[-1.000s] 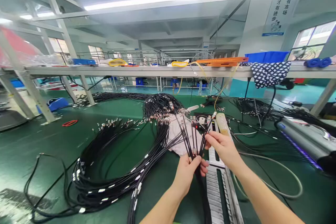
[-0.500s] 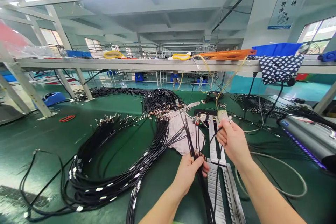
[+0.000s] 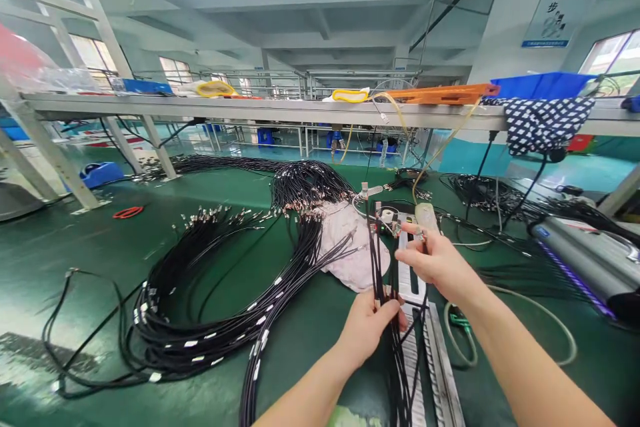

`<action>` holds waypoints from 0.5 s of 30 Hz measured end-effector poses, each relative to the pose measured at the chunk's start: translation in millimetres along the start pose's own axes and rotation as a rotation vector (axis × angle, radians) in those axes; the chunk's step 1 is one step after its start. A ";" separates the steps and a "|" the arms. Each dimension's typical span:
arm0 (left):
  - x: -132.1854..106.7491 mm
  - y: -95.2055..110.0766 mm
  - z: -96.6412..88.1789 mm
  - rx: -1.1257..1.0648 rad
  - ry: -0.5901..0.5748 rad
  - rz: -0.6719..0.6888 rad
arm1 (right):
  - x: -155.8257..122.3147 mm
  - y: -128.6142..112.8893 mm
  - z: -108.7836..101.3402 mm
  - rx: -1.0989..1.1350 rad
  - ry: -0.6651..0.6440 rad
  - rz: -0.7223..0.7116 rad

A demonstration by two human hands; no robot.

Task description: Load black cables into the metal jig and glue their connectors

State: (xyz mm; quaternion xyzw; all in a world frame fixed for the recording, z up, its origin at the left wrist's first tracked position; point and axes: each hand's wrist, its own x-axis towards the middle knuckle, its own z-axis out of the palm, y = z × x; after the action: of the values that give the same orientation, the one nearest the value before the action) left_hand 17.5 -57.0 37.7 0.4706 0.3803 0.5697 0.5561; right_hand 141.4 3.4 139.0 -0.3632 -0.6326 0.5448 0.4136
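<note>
My left hand [image 3: 373, 320] is closed around a bundle of thin black cables [image 3: 395, 360], whose metal-tipped ends stand up above the fingers. Close to those ends is my right hand [image 3: 437, 257], its thumb and forefinger somewhat apart beside a metal connector [image 3: 396, 229]. Another metal connector [image 3: 420, 235] shows among the right fingers, with its black cable running down below the hand. A pale pink cloth [image 3: 350, 267] lies behind the left hand. Beneath both hands runs a ribbed metal track [image 3: 440, 367].
A large coil of black cables [image 3: 170, 347] with white labels lies on the green table at left. More cables [image 3: 313, 183] are heaped behind. At right sit a grey device [image 3: 585, 260] with a purple light and a looped pale hose [image 3: 555, 317]. A shelf [image 3: 280, 110] spans the back.
My right hand has moved left and slightly down, from beside the pale yellowish block to the ends of the bundle. The left hand still grips the cables, now more upright. The view has shifted slightly.
</note>
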 end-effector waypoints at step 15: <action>6.1 -2.4 -10.7 -0.046 -0.028 -0.098 | 12.9 -1.0 -9.5 0.273 0.007 0.007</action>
State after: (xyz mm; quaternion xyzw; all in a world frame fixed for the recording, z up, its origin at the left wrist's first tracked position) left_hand 8.3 -49.7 33.2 0.4464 0.3820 0.5439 0.5992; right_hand 145.0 18.7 142.3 -0.3075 -0.5500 0.6259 0.4596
